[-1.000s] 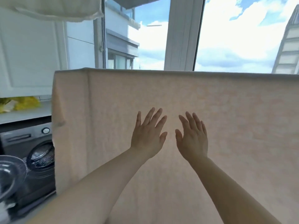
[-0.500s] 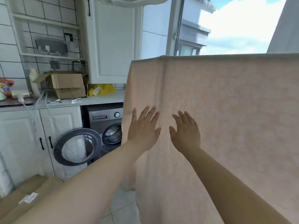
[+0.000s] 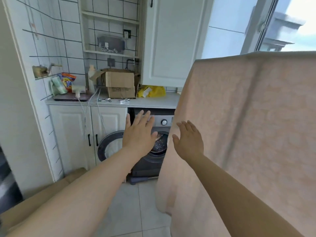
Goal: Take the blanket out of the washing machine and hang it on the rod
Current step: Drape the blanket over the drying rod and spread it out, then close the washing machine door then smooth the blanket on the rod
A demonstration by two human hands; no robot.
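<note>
Nearest the camera, two bare forearms reach forward. Left hand (image 3: 139,134), fingers straight and spread, holds nothing and is seen against the washing machine (image 3: 150,158); whether it touches anything cannot be told. Right hand (image 3: 189,141), fingers likewise straight, lies flat at the left margin of the blanket (image 3: 248,120) and grips nothing; contact with the cloth appears likely but is not certain.

Blanket: pale pink, draped over a line that is presumably the rod, itself hidden beneath the fold at the top edge. It hangs in long vertical creases, its lower left corner rounded and loose above the floor tiles (image 3: 136,211). Judged soft and limp, with no stiffness of its own; if damp, it is probably heavier than it looks and inclined to cling. Best taken along a side edge or at the top fold, with both hands well apart, so that it slides evenly and does not bunch.

Beyond the hands: machine door (image 3: 106,147) swung open to the left, drum visible; the hanging cloth covers the machine's right side. Open door and cardboard (image 3: 42,197) at lower left narrow the standing room. Farther: countertop (image 3: 153,101) bearing a cardboard box (image 3: 119,84), a yellow bag (image 3: 152,91) and packets; upper cabinet (image 3: 167,40); window (image 3: 287,26).
</note>
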